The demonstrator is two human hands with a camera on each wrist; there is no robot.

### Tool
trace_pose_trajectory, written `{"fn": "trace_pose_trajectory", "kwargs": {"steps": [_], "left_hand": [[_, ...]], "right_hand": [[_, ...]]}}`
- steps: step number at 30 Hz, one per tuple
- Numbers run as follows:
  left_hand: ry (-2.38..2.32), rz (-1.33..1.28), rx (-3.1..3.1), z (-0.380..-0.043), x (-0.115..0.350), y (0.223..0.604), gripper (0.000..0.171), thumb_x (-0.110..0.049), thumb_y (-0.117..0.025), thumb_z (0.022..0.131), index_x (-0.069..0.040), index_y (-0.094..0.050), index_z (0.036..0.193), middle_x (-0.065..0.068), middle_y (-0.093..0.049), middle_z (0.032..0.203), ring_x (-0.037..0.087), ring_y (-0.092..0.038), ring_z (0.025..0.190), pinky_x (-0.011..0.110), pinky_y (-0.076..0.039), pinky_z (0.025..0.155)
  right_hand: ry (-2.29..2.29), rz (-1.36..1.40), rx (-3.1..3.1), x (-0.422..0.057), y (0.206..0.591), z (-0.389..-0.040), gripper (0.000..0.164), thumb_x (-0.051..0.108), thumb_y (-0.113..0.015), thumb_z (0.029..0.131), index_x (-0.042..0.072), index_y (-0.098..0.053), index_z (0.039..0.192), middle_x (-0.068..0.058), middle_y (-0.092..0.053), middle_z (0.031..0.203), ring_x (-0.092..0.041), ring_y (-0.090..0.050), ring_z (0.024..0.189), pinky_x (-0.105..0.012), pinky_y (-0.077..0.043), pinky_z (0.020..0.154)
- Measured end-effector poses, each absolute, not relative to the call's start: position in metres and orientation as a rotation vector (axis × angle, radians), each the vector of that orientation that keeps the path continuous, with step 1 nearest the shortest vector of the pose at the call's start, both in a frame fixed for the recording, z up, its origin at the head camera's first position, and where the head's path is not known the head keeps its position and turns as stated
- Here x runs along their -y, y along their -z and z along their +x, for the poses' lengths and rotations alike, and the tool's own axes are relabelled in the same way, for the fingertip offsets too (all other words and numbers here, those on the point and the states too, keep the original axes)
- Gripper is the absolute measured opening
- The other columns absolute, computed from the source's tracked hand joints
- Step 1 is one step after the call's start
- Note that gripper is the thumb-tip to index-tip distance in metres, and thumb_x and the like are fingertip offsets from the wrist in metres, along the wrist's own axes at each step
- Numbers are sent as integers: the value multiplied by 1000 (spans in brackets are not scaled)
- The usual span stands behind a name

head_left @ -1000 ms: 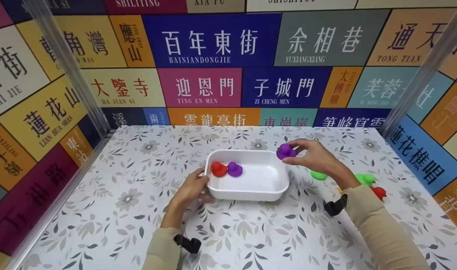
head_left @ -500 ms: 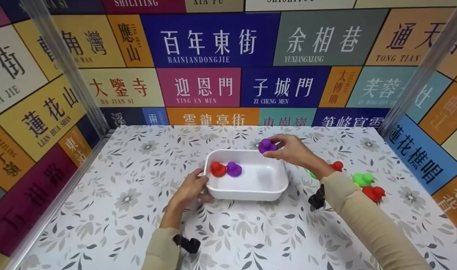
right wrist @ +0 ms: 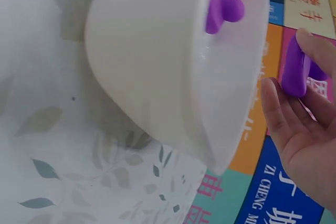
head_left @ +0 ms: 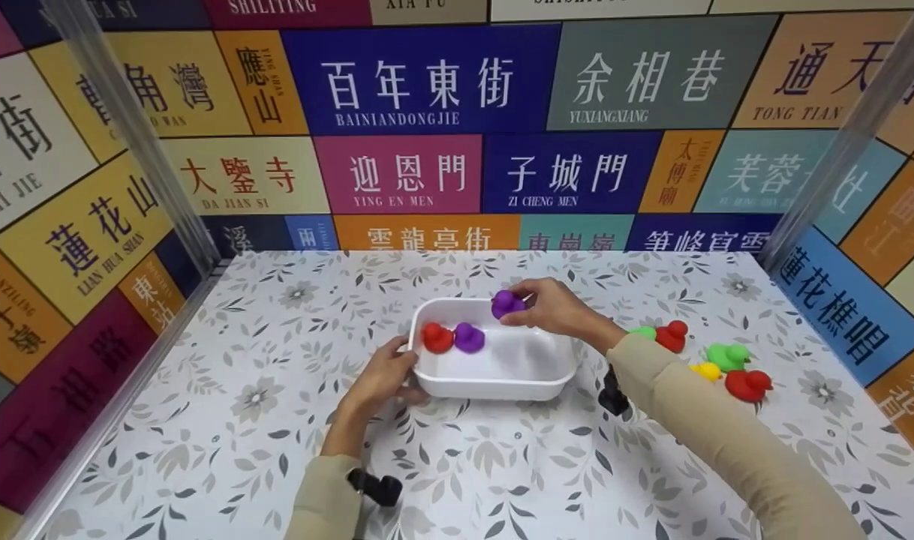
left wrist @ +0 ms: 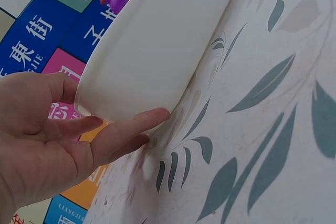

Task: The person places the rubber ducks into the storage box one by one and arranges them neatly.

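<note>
A white plastic tub (head_left: pixel 494 390) with rounded corners stands on the table. Inside it, at the left, a red rubber duck (head_left: pixel 437 338) sits beside a purple rubber duck (head_left: pixel 469 338). My left hand (head_left: pixel 384 375) rests against the tub's left end; in the left wrist view its fingers (left wrist: pixel 131 127) lie along the outer wall. Over the tub's back rim, my right hand (head_left: pixel 558 309) pinches a second purple rubber duck (head_left: pixel 506 304) between thumb and fingers. The right wrist view shows this held duck (right wrist: pixel 296 69) clear of the tub.
On the table to the right lie a red duck (head_left: pixel 672 336), a green duck (head_left: pixel 727 356), a yellow duck (head_left: pixel 706 371) and another red duck (head_left: pixel 748 385). A further green one (head_left: pixel 643 332) is partly hidden behind the right forearm. Walls with lettered panels (head_left: pixel 419 82) enclose the table.
My right hand has carried the held purple duck leftward, from the tub's right back corner to above its back rim. Ducks behind the right arm have come into view. The left hand stays put.
</note>
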State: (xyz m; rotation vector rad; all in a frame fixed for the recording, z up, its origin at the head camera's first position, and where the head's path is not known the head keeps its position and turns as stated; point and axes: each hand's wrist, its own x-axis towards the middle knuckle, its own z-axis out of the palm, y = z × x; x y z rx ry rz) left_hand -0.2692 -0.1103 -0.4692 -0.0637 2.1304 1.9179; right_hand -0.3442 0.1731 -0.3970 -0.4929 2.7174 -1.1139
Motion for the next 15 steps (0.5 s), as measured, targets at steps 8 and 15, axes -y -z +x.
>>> {"fn": "trace_pose_trajectory", "kwargs": {"steps": [8,15], "left_hand": [[-1916,-61,-2125,-268,112,468,54,-12,-41,103,-4,-31,155,29,-62,114,28,-68,76,41,-66,70],[-1900,-61,-2124,-268,110,466,55,-13,-42,103,-6,-30,156,29,-61,121,29,-70,80,40,-66,69]], "right_hand": [[957,-527,-2748,-157,402,-345,49,21,-85,79,3,-70,122,-16,-73,115,-24,-65,95,-32,-57,85],[816,-515,-2761,-152,398,-349,49,20,-85,79,-2,-70,121,-17,-74,112,-23,-64,95,-38,-55,94]]}}
